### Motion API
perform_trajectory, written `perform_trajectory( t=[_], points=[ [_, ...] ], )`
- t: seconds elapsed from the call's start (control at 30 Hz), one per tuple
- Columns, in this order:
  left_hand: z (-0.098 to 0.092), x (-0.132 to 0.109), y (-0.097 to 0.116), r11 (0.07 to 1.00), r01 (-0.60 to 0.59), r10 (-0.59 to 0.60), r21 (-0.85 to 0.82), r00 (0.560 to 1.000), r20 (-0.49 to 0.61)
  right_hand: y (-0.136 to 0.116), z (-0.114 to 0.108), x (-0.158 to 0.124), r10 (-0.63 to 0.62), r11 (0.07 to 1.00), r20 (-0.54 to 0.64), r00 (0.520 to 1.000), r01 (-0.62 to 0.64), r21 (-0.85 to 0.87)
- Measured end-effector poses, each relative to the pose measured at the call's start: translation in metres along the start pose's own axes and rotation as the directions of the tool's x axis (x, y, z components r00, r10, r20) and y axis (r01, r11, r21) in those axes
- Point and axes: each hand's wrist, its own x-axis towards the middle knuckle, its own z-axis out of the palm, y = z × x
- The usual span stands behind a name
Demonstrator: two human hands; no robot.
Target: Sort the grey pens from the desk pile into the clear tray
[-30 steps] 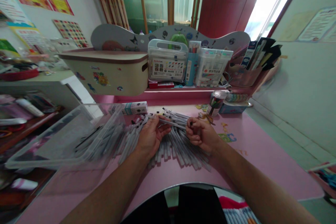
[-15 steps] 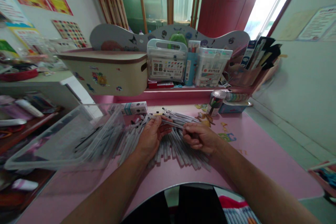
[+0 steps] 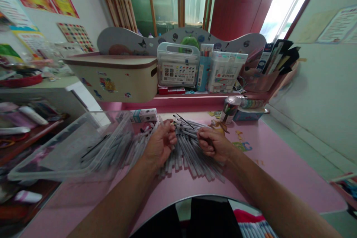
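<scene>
A heap of grey-white pens (image 3: pixel 192 156) with black tips lies spread on the pink desk (image 3: pixel 267 171). My left hand (image 3: pixel 160 144) is curled closed over several pens at the heap's left side. My right hand (image 3: pixel 213 143) is closed in a pinch on pens at the heap's upper right. A thin dark pen (image 3: pixel 184 121) sticks up between the two hands. Which hand carries it I cannot tell.
A clear plastic box (image 3: pixel 75 148) with more pens stands at the left, partly off the desk. A small white carton (image 3: pixel 143 115), a round pen tin (image 3: pixel 230 108), marker cases (image 3: pixel 178 65) and a cream storage bin (image 3: pixel 117 76) sit behind the heap.
My left hand's fingers have curled shut on pens. My right hand has drawn slightly toward the left one; the pens between them have bunched closer.
</scene>
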Motion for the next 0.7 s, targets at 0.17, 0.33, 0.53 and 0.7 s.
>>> perform_trajectory(
  t=[0.17, 0.33, 0.53, 0.7],
  points=[
    [0.01, -0.013, -0.027, 0.986, 0.066, -0.074, 0.154, 0.996, 0.05, 0.006, 0.008, -0.002, 0.034, 0.99, 0.064, 0.997, -0.025, -0.139],
    [0.006, -0.008, -0.019, 0.992, 0.112, -0.107, 0.055, 0.991, -0.079, -0.002, 0.008, -0.004, -0.009, 0.997, 0.036, 0.999, 0.006, 0.075],
    [0.01, -0.011, -0.02, 0.95, 0.286, -0.294, -0.128, 0.955, -0.049, -0.001, 0.002, 0.004, -0.16, 0.981, -0.051, 0.986, 0.165, 0.101],
    [0.013, -0.013, -0.029, 0.933, 0.326, -0.344, -0.153, 0.932, -0.11, 0.006, 0.006, 0.005, -0.391, 0.902, -0.077, 0.917, 0.365, -0.229]
  ],
)
